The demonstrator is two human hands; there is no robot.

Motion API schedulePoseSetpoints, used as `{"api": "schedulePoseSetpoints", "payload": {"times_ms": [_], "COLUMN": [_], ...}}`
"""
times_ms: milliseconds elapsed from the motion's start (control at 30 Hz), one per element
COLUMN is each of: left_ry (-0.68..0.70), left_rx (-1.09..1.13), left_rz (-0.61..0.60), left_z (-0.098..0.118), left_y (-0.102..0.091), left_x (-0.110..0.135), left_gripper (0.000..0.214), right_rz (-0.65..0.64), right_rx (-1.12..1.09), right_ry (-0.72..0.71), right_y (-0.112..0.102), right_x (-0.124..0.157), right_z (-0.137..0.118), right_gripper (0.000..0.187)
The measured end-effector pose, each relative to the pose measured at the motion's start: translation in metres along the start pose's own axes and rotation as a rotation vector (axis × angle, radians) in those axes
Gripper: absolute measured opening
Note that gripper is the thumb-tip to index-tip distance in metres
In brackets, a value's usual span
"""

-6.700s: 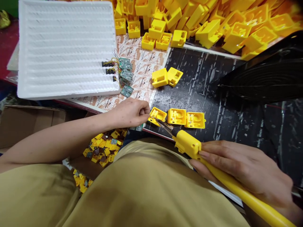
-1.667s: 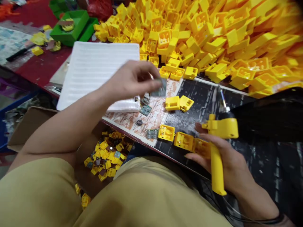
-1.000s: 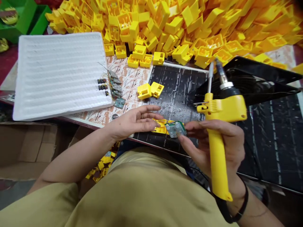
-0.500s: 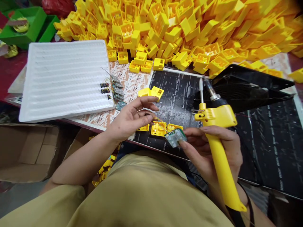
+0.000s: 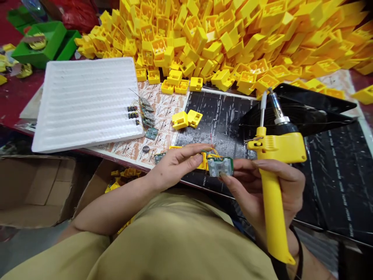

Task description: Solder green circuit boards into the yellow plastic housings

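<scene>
My right hand (image 5: 262, 186) is wrapped round the handle of a yellow soldering gun (image 5: 274, 202), its metal tip pointing up and away. The same hand pinches a green circuit board (image 5: 220, 167) between thumb and fingers. Thin wires (image 5: 215, 152) rise from the board's upper edge. My left hand (image 5: 177, 163) is closed at the board's left side, its thumb and forefinger drawn together; what lies between them is hidden. A yellow plastic case (image 5: 203, 161) shows partly behind the left fingertips. Further back, two yellow case pieces (image 5: 186, 119) lie on the black mat.
A large heap of yellow cases (image 5: 204, 39) fills the back. At left, a white foam tray (image 5: 87, 101) has wired circuit boards (image 5: 147, 111) along its right edge. A black fan-like frame (image 5: 314, 109) stands at right. Green bins (image 5: 43, 42) and a cardboard box (image 5: 35, 186) are at left.
My left hand has come right and down to the board, its spread fingers closing. The board has turned more level. The soldering gun has shifted slightly right, and the view has moved a little.
</scene>
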State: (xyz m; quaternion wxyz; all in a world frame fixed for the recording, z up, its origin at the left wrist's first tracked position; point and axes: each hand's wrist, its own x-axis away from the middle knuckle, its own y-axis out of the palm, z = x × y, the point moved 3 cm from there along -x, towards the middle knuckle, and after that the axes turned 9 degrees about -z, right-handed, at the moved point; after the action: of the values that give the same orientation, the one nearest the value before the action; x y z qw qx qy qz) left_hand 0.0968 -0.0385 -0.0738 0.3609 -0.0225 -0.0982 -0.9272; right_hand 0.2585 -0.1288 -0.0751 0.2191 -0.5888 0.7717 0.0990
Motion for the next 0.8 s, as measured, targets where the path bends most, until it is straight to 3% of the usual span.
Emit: {"api": "schedulePoseSetpoints", "payload": {"times_ms": [133,300,467,600,700,800], "left_ry": [0.031,-0.043,-0.105,-0.127,-0.143,-0.132], "left_rx": [-0.001,0.185,0.465,0.637,0.683,0.652], "left_rz": [0.135,0.083,0.164,0.112,0.092,0.149], "left_z": [0.004,-0.003,-0.013,-0.012,-0.011,-0.012], "left_y": [-0.002,-0.001,0.000,0.004,0.008,0.012], "left_x": [-0.003,-0.007,-0.006,-0.004,-0.004,-0.005], "left_gripper": [0.038,0.038,0.034,0.025,0.022,0.026], "right_rz": [-0.015,-0.118,-0.080,-0.076,-0.090,-0.126], "right_rx": [-0.008,-0.058,-0.004,0.021,0.017,0.047], "right_ry": [0.039,0.129,0.065,0.036,0.035,0.012], "right_y": [0.000,0.005,0.007,0.012,0.018,0.023], "right_x": [0.004,0.012,0.010,0.007,0.010,0.012], "right_z": [0.001,0.010,0.008,0.007,0.010,0.014], "right_gripper": [0.061,0.051,0.053,0.053,0.053,0.055]}}
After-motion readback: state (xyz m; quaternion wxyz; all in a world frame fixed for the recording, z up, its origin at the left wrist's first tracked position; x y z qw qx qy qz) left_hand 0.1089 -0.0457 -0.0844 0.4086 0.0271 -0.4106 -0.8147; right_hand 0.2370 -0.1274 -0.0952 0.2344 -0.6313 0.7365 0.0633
